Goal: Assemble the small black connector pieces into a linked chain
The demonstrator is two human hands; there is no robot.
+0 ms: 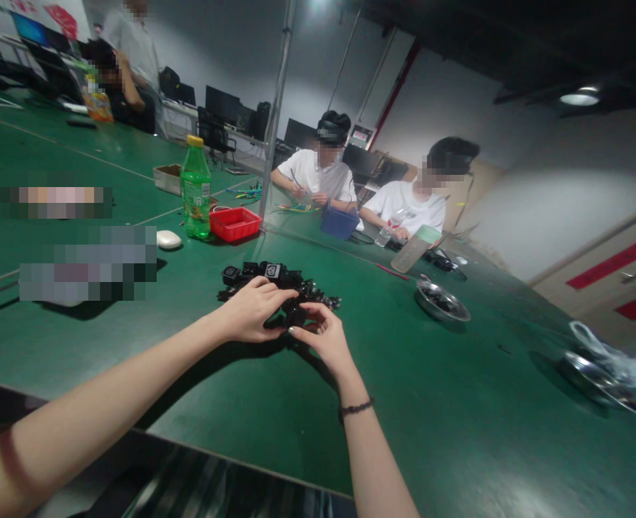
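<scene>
The left grip [250, 314] and right grip [324, 334] were closed by the fingertips on one black part [295, 314], apparently steadying it from both sides. A pile [232, 275] of black pieces lay just beyond them on the green worktop [431, 410], presumably for easy reach. Farther off stood a red tray [239, 233] and bottle [195, 193] to their left, a steel dish [461, 314] to their right. Beyond, two people [318, 176] sat before monitors [221, 106] and a pale wall [472, 104].
</scene>
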